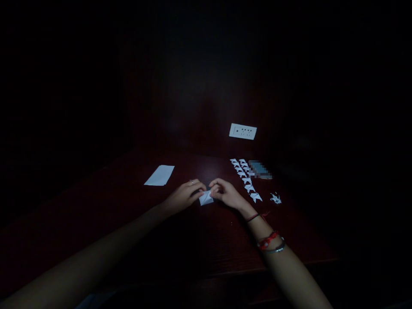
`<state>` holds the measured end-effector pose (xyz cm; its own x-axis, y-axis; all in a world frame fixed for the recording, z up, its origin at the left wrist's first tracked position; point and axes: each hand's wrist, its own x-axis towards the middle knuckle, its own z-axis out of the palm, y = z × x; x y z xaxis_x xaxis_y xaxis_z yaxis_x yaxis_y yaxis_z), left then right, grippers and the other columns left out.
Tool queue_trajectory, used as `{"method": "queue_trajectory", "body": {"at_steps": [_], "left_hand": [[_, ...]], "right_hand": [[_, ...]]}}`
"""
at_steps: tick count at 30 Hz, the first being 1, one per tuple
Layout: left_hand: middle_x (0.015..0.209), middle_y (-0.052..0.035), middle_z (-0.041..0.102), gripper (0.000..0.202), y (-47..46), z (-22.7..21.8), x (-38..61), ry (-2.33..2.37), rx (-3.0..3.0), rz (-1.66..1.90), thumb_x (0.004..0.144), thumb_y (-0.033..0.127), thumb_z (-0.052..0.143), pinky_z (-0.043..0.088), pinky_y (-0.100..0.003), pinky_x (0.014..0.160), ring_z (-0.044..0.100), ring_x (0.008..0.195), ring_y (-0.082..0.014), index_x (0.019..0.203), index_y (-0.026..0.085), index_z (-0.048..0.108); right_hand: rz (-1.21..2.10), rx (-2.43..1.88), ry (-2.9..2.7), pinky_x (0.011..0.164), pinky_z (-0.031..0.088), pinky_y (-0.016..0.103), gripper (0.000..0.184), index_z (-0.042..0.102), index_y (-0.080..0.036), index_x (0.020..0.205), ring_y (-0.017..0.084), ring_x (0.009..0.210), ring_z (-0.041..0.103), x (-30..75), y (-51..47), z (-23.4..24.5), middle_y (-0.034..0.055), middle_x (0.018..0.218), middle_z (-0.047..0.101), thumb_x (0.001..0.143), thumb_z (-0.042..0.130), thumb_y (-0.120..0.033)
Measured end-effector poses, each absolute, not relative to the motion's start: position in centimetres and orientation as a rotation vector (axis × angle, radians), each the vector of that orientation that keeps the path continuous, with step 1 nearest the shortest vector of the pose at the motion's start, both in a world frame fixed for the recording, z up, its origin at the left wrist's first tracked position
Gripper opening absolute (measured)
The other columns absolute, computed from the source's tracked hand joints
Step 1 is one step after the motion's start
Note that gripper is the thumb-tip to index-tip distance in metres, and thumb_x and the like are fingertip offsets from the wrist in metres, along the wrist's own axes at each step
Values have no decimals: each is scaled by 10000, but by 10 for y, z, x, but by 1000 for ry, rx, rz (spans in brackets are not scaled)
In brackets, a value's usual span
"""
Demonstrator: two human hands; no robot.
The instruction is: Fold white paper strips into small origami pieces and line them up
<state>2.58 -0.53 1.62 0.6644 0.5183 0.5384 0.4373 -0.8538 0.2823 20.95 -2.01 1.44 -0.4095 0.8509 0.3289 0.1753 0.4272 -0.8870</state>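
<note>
Between my hands, over the dark red table (180,240), is a small folded piece of white paper (206,198) with a diagonal crease. My left hand (186,193), wearing a ring, pinches its upper left edge. Thumb and fingers of my right hand (225,193) grip the upper right corner. Just right of that hand, folded white paper pieces (247,187) lie in two slanting rows. Farther left rests a flat stack of white paper sheets (160,175).
A blurred-out flat rectangular object (260,169) lies beside the rows at the right. Nearer me is a small heap of white paper scraps (276,198). A white socket plate (243,131) is on the back panel. The surroundings are very dark.
</note>
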Motion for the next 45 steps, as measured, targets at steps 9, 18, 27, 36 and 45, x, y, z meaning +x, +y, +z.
{"method": "queue_trajectory", "body": {"at_steps": [9,18,27,36,45], "left_hand": [[880,-13,487,95,-7,22,24,671,2759,879,775,183,413,350,-256,753,457,848,-135,790,184,507],[854,-15,542,135,-2,26,8,533,2829,564,786,182,393,345,-254,743,482,831,-141,812,193,525],[914,-1,549,211,-6,30,7,537,2852,498,802,265,397,331,-251,756,485,846,-146,968,254,528],[924,-9,529,219,-1,19,14,665,2973,504,799,352,408,316,-253,762,469,867,-151,867,224,572],[971,-28,531,225,-6,19,18,869,2989,402,775,383,432,304,-274,782,464,916,-180,830,195,543]], "right_hand": [[826,-1041,-1815,575,395,217,226,449,-171,804,81,566,485,214,-14,8,-36,627,536,595,499,-99],[633,-1097,-1973,658,396,249,184,591,-155,838,100,687,496,217,-19,19,26,793,571,690,504,-221],[458,-912,-2268,709,383,252,211,581,-193,918,112,778,491,214,-31,32,26,844,544,720,506,-194],[295,-1019,-2336,710,367,216,172,595,-150,684,103,757,492,220,-28,32,19,802,542,646,477,-30],[402,-1225,-2488,648,361,187,108,597,-149,734,96,683,522,229,-25,25,-1,730,597,637,552,-156]]}}
